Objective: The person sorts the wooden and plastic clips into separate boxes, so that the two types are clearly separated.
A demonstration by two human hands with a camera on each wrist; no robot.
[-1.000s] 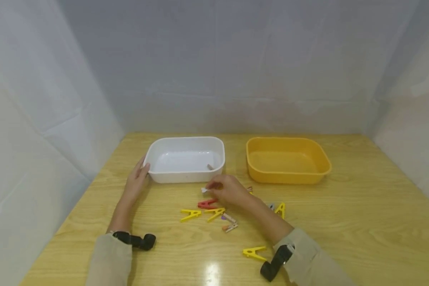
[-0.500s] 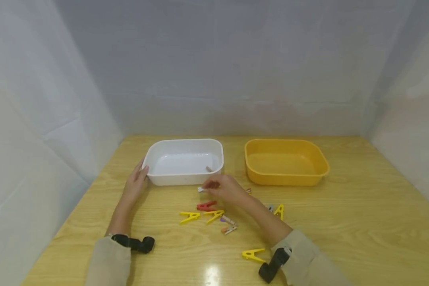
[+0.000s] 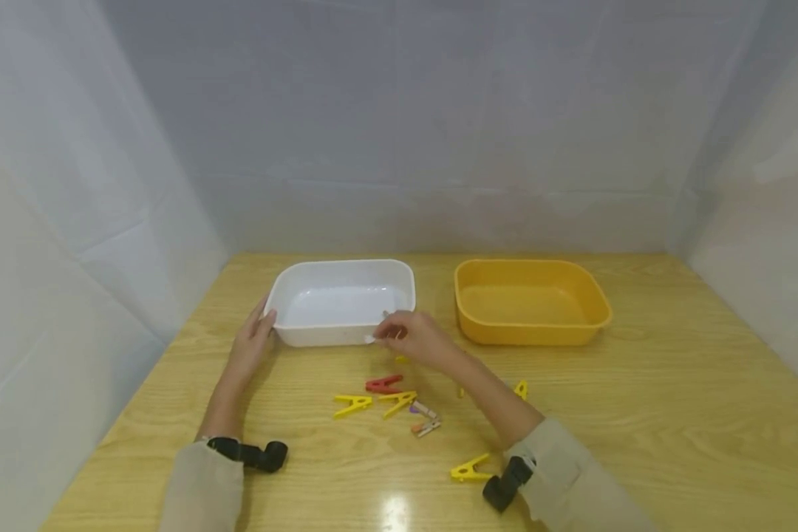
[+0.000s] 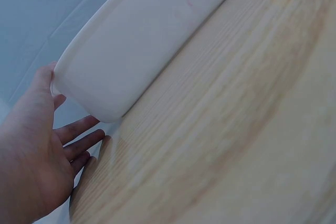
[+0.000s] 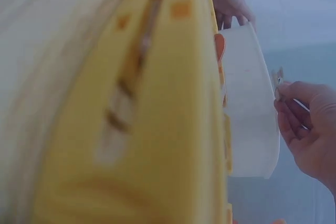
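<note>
Yellow and red clothespins (image 3: pixel 377 394) lie scattered on the counter (image 3: pixel 638 414). A small white peg (image 3: pixel 369 339), pinched by the right hand (image 3: pixel 415 338), has been raised to the white tub (image 3: pixel 341 299) rim; its corner is touched by the relaxed left hand (image 3: pixel 253 341).

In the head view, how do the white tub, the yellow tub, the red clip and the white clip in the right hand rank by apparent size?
1. Yellow tub and white tub: look alike, unranked.
2. Red clip.
3. White clip, pinched by the right hand and partly hidden, so unsure.
</note>
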